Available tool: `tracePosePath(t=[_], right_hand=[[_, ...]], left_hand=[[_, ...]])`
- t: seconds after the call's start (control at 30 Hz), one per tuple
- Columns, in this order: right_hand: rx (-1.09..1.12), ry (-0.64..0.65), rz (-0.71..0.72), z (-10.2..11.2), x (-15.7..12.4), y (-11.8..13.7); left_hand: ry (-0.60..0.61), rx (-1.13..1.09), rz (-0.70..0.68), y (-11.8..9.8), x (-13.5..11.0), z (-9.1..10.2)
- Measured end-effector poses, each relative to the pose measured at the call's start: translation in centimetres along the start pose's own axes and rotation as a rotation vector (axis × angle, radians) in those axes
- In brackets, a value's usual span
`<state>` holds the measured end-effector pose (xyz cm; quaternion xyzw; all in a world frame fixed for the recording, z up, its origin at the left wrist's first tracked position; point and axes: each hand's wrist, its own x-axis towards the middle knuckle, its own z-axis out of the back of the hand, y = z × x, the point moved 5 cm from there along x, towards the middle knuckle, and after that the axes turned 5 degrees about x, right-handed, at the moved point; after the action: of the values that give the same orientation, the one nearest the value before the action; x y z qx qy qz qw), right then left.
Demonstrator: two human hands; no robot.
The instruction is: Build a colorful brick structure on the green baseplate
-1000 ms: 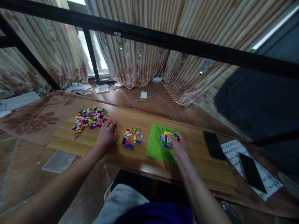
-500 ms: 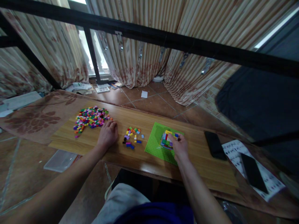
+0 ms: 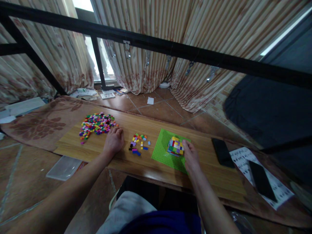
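A squat block of stacked, many-coloured toy bricks stands on a green studded baseplate. My right hand is at the right side of the stack, fingers bent and close together. Whether the fingertips touch the stack or pinch a small brick is hidden. My left hand rests on the wooden table board with its fingers curled in, and what it holds, if anything, does not show. It lies just in front of a big heap of small bricks. Between the hands is a smaller group of loose bricks.
Right of the baseplate a black phone lies on the board. Another dark phone rests on a printed sheet. A clear plastic tray is below the board's left edge. A dark metal rail crosses beyond the table.
My right hand has drawn back from the top of the brick stack to its right side, uncovering more of the top. The left hand stays in place. The view has shifted slightly.
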<state>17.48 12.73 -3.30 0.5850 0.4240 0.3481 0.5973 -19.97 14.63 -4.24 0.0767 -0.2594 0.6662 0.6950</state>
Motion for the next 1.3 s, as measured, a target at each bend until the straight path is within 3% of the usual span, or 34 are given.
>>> tracePosePath(t=[0.07, 0.17, 0.3, 0.4, 0.6, 0.9, 1.2, 1.3], right_hand=[[0.044, -0.044, 0.037, 1.0, -0.2, 0.1], [-0.100, -0.059, 0.120, 2.1, -0.9, 0.3], [-0.401, 0.121, 0.279, 1.6, -2.4, 0.8], [-0.473, 0.215, 0.350, 1.0, -2.7, 1.2], [-0.403, 0.358, 0.187, 0.9, -0.4, 0.8], [-0.294, 0.555, 0.132, 1.1, 0.3, 2.4], [-0.318, 0.471, 0.194, 2.5, -0.6, 3.0], [-0.362, 0.341, 0.284, 2.8, -1.7, 3.9]], left_hand=[[-0.003, 0.002, -0.001, 0.0, 0.0, 0.1], [-0.001, 0.008, -0.005, 0.0, 0.0, 0.1], [-0.001, 0.030, -0.014, 0.0, 0.0, 0.1], [-0.009, 0.037, -0.019, 0.1, 0.0, 0.1], [-0.038, 0.038, -0.050, 0.2, 0.0, 0.1], [-0.014, 0.047, -0.037, 0.5, -0.1, 0.1], [-0.019, 0.035, -0.020, 0.2, -0.1, 0.1], [0.000, 0.038, -0.014, -0.1, -0.2, 0.2]])
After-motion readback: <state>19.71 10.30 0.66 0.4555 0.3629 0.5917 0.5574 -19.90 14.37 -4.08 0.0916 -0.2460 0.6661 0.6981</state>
